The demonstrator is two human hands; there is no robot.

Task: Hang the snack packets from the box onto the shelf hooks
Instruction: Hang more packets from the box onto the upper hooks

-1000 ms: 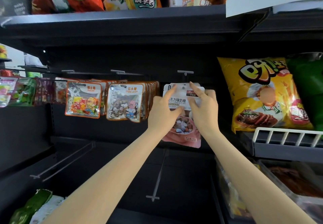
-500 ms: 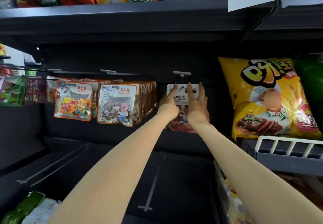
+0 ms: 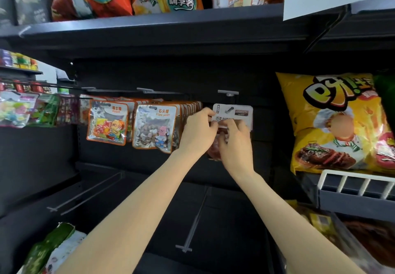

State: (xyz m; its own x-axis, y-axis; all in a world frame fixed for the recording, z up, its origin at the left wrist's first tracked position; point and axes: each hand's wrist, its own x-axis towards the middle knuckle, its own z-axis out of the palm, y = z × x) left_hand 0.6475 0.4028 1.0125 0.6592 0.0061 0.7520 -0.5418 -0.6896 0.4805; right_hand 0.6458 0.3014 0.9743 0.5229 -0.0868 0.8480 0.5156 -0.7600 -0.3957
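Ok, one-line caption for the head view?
Both hands hold a white-topped snack packet, its hole threaded on the shelf hook.

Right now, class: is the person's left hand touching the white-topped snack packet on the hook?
Touching. The head view shows the left hand with its fingertips on the left edge of the white-topped packet, no gap between them.

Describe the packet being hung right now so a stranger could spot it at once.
Start at the big yellow chip bag on the right; just left of it, under the dark shelf, both hands meet at one hook. The left hand and right hand hold the packet there. Unlike the orange-bordered candy packets to its left, it has a white header and pink body.
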